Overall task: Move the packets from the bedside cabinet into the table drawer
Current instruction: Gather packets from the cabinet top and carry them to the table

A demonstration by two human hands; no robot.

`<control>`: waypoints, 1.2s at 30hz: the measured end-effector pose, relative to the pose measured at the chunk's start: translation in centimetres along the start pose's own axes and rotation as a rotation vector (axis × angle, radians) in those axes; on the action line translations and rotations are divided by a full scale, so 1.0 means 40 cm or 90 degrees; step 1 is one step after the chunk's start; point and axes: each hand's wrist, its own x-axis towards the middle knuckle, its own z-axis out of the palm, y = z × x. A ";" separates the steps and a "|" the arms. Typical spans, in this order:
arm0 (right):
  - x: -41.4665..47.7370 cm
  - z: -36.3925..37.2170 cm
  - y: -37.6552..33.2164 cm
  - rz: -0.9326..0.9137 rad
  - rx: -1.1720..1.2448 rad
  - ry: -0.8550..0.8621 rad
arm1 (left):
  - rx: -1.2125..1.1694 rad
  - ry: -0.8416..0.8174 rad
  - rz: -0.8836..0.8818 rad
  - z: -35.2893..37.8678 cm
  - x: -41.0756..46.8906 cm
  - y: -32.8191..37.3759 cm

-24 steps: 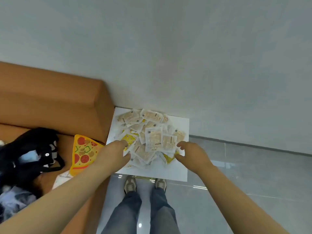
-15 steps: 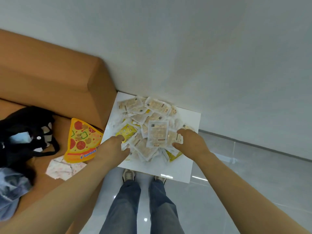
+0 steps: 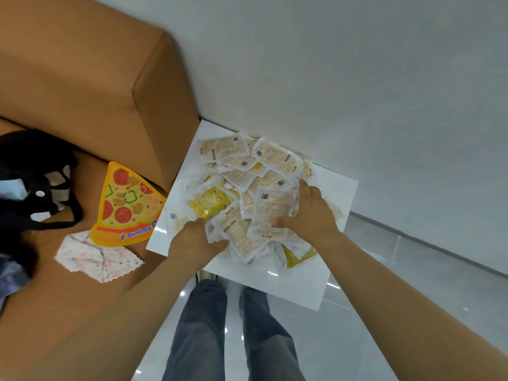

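A heap of several clear and yellow packets [image 3: 247, 188] lies on the white bedside cabinet top [image 3: 299, 281] against the wall. My left hand [image 3: 195, 240] is at the heap's near left edge, fingers curled round the clear packets there, beside a yellow packet [image 3: 210, 206]. My right hand [image 3: 309, 215] is on the heap's right side, thumb and fingers pinching a large clear packet [image 3: 272, 213] on top. The table drawer is not in view.
An orange-brown bed with its headboard [image 3: 110, 86] adjoins the cabinet on the left. On it lie a pizza-slice cushion [image 3: 126, 207], a patterned cloth [image 3: 96, 257] and a black bag [image 3: 33, 177]. My legs stand on glossy grey floor [image 3: 412, 270] below.
Both hands have pushed further into the heap from its edges and closed on packets. The view has tilted down and come closer to the cabinet.
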 end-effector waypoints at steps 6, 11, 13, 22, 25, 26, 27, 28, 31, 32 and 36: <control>0.004 0.044 0.003 0.015 0.039 0.046 | -0.067 0.025 -0.055 0.054 0.014 0.024; -0.001 0.064 0.015 0.031 0.100 0.092 | -0.171 0.035 -0.119 0.090 0.022 0.047; -0.002 0.065 0.022 0.042 0.122 0.097 | -0.187 0.021 -0.129 0.096 0.024 0.052; -0.008 0.066 0.041 0.073 0.192 0.120 | -0.281 0.001 -0.122 0.076 0.025 0.044; -0.015 0.070 0.041 0.071 0.211 0.120 | -0.346 -0.025 -0.131 0.073 0.025 0.037; -0.018 0.072 0.042 0.068 0.219 0.124 | -0.377 -0.029 -0.134 0.072 0.022 0.036; -0.022 0.074 0.043 0.064 0.223 0.129 | -0.407 -0.034 -0.141 0.069 0.019 0.037; -0.026 0.075 0.044 0.061 0.227 0.131 | -0.430 -0.036 -0.147 0.067 0.016 0.037; -0.043 0.072 0.045 0.051 0.249 0.118 | -0.448 -0.027 -0.145 0.059 0.006 0.038; -0.049 0.069 0.045 0.050 0.256 0.112 | -0.446 -0.022 -0.134 0.057 0.003 0.038; -0.071 0.063 0.045 0.044 0.274 0.107 | -0.443 -0.019 -0.099 0.047 -0.013 0.031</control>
